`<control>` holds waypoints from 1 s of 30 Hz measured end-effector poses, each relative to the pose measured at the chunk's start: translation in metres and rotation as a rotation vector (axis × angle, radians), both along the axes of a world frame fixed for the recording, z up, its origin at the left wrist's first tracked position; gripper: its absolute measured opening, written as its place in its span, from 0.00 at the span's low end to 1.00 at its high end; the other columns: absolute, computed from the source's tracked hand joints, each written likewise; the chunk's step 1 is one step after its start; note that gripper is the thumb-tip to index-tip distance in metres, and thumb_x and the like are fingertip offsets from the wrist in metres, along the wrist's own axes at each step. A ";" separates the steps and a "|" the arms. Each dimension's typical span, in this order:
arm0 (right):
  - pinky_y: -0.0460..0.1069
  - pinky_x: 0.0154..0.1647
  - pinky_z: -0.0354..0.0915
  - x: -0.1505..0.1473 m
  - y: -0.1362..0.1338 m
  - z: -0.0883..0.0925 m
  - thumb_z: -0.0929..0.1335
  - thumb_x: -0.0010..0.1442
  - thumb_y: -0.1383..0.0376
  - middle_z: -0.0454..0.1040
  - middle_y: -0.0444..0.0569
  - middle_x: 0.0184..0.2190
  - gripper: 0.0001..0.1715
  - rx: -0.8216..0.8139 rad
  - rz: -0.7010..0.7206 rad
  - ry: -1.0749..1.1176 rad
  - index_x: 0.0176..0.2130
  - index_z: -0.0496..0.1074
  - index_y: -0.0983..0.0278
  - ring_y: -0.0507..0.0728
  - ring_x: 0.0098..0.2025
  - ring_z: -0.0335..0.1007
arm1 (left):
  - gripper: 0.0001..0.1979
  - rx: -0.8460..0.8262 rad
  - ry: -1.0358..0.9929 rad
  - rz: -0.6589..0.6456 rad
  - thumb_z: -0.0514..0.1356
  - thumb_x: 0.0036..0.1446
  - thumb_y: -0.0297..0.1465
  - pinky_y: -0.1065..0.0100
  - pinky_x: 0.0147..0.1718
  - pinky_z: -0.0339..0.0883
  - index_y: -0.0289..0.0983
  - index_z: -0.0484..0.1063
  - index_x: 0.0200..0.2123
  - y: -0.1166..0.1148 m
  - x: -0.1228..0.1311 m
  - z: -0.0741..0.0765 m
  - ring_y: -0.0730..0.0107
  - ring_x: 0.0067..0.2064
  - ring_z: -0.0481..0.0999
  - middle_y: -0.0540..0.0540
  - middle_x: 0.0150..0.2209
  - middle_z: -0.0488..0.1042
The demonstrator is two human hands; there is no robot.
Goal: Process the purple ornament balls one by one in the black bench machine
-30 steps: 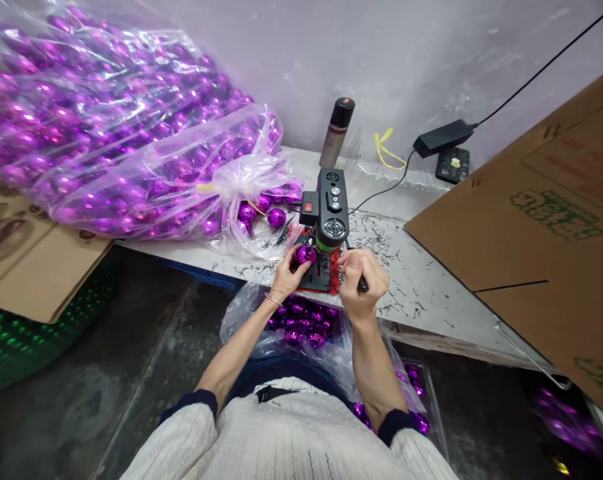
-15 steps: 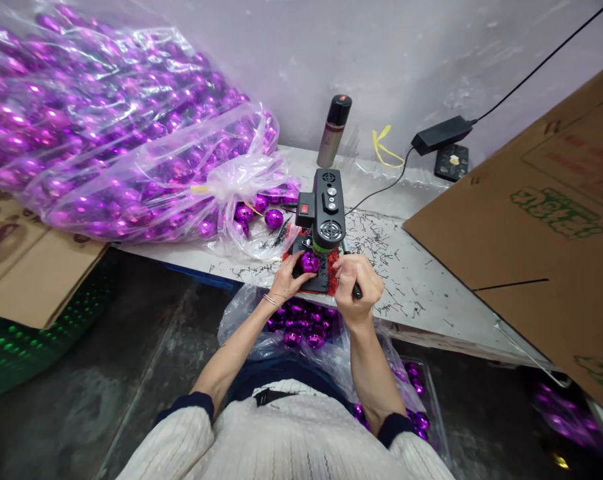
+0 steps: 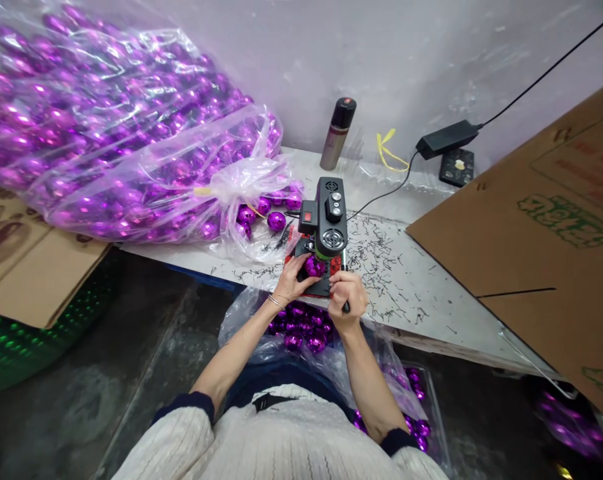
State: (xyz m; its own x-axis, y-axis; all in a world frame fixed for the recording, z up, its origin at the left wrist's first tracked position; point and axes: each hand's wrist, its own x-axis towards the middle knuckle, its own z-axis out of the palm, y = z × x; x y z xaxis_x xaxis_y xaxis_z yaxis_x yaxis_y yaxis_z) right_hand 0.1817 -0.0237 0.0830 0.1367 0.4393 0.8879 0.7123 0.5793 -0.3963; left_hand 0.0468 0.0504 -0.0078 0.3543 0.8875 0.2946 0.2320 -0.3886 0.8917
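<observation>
My L hand (image 3: 292, 281) has fingers & thumb clamped round one shiny purple ball (image 3: 315, 267), at the front end of the blk machine (image 3: 332, 217), over its base plate (image 3: 321, 287); can't tell if ball touches machine head. My R hand (image 3: 348, 293) closed in fist on lever grip (image 3: 346, 307), R of base. Hands near each other, apart. Red mat (image 3: 336, 265) under base. Blk scraps (image 3: 376, 253) scattered on wht tabletop (image 3: 441, 313), esp. R side. Lg clear bag (image 3: 131, 133) of purple balls to L. Spray can (image 3: 337, 133) upright behind machine.
</observation>
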 end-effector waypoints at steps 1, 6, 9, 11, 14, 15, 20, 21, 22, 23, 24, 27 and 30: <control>0.49 0.30 0.67 0.000 0.001 -0.005 0.60 0.69 0.67 0.73 0.46 0.28 0.13 0.009 -0.002 0.007 0.31 0.65 0.60 0.52 0.29 0.71 | 0.32 0.004 -0.004 0.001 0.68 0.56 0.48 0.46 0.67 0.59 0.39 0.71 0.60 0.000 0.000 0.000 0.48 0.64 0.72 0.36 0.60 0.75; 0.51 0.34 0.67 0.000 0.005 -0.019 0.60 0.70 0.64 0.72 0.46 0.28 0.14 0.039 0.007 0.037 0.32 0.65 0.59 0.53 0.29 0.69 | 0.32 -0.019 0.006 0.013 0.69 0.55 0.48 0.46 0.69 0.56 0.40 0.72 0.59 -0.001 0.001 -0.001 0.48 0.64 0.72 0.37 0.60 0.75; 0.51 0.35 0.67 0.001 0.006 -0.024 0.60 0.71 0.63 0.71 0.45 0.29 0.14 0.042 0.022 0.064 0.31 0.64 0.60 0.52 0.29 0.68 | 0.32 -0.015 0.002 0.009 0.69 0.55 0.48 0.46 0.68 0.56 0.40 0.72 0.59 0.000 0.001 -0.002 0.48 0.63 0.72 0.37 0.60 0.75; 0.51 0.35 0.67 0.001 0.006 -0.027 0.59 0.71 0.63 0.71 0.44 0.29 0.15 0.033 0.032 0.084 0.31 0.64 0.60 0.52 0.29 0.68 | 0.32 -0.003 -0.003 0.007 0.69 0.56 0.48 0.46 0.68 0.57 0.39 0.71 0.59 0.000 0.000 -0.002 0.48 0.63 0.72 0.36 0.60 0.75; 0.51 0.34 0.67 0.000 0.007 -0.031 0.59 0.72 0.62 0.70 0.44 0.29 0.15 0.025 0.059 0.115 0.31 0.64 0.59 0.52 0.29 0.68 | 0.32 0.009 -0.001 0.010 0.68 0.56 0.48 0.46 0.67 0.58 0.39 0.71 0.59 0.000 0.000 -0.002 0.48 0.64 0.72 0.36 0.60 0.75; 0.51 0.34 0.67 -0.001 0.007 -0.032 0.59 0.72 0.62 0.70 0.44 0.29 0.16 0.026 0.063 0.126 0.31 0.64 0.59 0.52 0.29 0.68 | 0.32 0.010 0.002 0.010 0.68 0.56 0.47 0.46 0.67 0.59 0.39 0.71 0.60 0.000 0.000 -0.003 0.48 0.63 0.72 0.36 0.60 0.75; 0.52 0.35 0.69 -0.001 0.009 -0.037 0.59 0.71 0.63 0.70 0.44 0.29 0.16 0.026 0.068 0.168 0.31 0.64 0.59 0.53 0.30 0.70 | 0.32 0.012 0.002 0.014 0.69 0.56 0.47 0.46 0.66 0.61 0.39 0.71 0.60 0.002 0.001 -0.003 0.49 0.63 0.73 0.36 0.59 0.75; 0.52 0.35 0.69 -0.001 0.009 -0.039 0.59 0.71 0.64 0.70 0.44 0.29 0.16 0.027 0.065 0.166 0.31 0.64 0.59 0.53 0.30 0.70 | 0.32 0.015 -0.002 0.015 0.69 0.56 0.47 0.46 0.66 0.61 0.39 0.71 0.60 0.002 0.001 -0.003 0.49 0.63 0.73 0.36 0.59 0.75; 0.52 0.36 0.70 -0.002 0.009 -0.040 0.59 0.70 0.64 0.70 0.44 0.28 0.16 0.031 0.060 0.153 0.30 0.64 0.60 0.53 0.30 0.71 | 0.32 0.018 -0.006 0.015 0.68 0.56 0.47 0.46 0.65 0.61 0.39 0.71 0.59 0.002 0.002 -0.004 0.48 0.62 0.73 0.36 0.59 0.75; 0.53 0.37 0.70 -0.002 0.009 -0.041 0.59 0.70 0.64 0.70 0.44 0.28 0.16 0.032 0.053 0.132 0.30 0.64 0.60 0.53 0.30 0.72 | 0.32 0.019 -0.010 0.015 0.68 0.56 0.47 0.46 0.65 0.62 0.39 0.71 0.59 0.002 0.002 -0.004 0.48 0.62 0.73 0.36 0.59 0.75; 0.54 0.38 0.71 -0.003 0.009 -0.041 0.59 0.70 0.65 0.70 0.43 0.28 0.16 0.032 0.048 0.111 0.29 0.64 0.60 0.53 0.30 0.72 | 0.32 0.018 -0.012 0.014 0.68 0.57 0.47 0.46 0.64 0.62 0.39 0.71 0.59 0.002 0.002 -0.003 0.49 0.61 0.73 0.36 0.58 0.75; 0.52 0.35 0.70 -0.006 0.008 -0.032 0.59 0.69 0.65 0.70 0.43 0.27 0.17 0.029 0.044 0.136 0.27 0.63 0.60 0.53 0.28 0.71 | 0.31 0.007 -0.017 0.013 0.69 0.56 0.46 0.46 0.64 0.62 0.39 0.71 0.59 0.004 0.003 -0.002 0.48 0.61 0.74 0.36 0.58 0.76; 0.50 0.30 0.65 -0.009 0.007 -0.003 0.59 0.69 0.66 0.69 0.45 0.26 0.18 -0.027 0.009 0.248 0.26 0.63 0.60 0.53 0.28 0.69 | 0.32 -0.001 -0.018 0.008 0.70 0.55 0.45 0.46 0.65 0.62 0.39 0.71 0.59 0.006 0.003 -0.001 0.48 0.62 0.73 0.36 0.58 0.75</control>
State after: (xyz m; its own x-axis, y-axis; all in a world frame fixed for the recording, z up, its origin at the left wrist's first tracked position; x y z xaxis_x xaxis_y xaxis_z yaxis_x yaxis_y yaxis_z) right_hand 0.1725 -0.0170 0.0805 0.3450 0.4647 0.8155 0.5861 0.5720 -0.5739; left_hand 0.0494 0.0568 -0.0090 0.3423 0.8903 0.3003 0.2188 -0.3864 0.8960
